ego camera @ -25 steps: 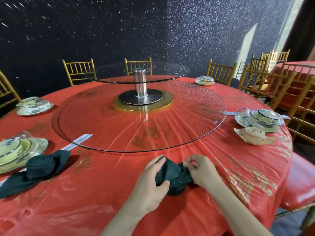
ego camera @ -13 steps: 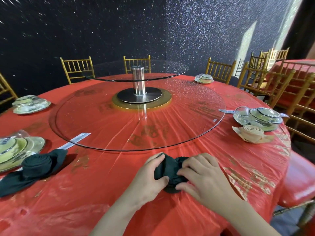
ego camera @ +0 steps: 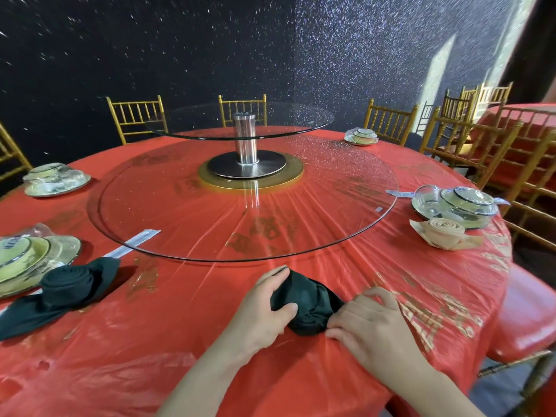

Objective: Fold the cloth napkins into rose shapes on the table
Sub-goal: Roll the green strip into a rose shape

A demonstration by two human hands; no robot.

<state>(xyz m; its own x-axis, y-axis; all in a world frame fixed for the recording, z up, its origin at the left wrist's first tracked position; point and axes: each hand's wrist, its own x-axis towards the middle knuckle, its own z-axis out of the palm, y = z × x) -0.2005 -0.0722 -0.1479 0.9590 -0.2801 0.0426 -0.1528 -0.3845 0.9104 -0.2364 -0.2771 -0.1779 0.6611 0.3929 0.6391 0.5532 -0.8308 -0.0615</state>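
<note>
A dark green napkin (ego camera: 307, 302), rolled into a bundle, lies on the red tablecloth (ego camera: 168, 332) near the front edge. My left hand (ego camera: 264, 311) grips its left side, thumb curled over the roll. My right hand (ego camera: 370, 323) pinches the bundle's lower right corner with its fingertips. A finished dark green rose napkin (ego camera: 69, 284) sits at the left beside a plate. A beige rose napkin (ego camera: 445, 234) sits at the right.
A large glass turntable (ego camera: 331, 236) with a raised glass tier on a metal post (ego camera: 245, 139) fills the table's middle. Wrapped place settings (ego camera: 454, 203) stand around the rim. Gold chairs (ego camera: 388, 118) ring the table; a red seat (ego camera: 529, 320) is at my right.
My right hand slid from over the top of the napkin to its lower right corner. My left hand kept its grip on the left side.
</note>
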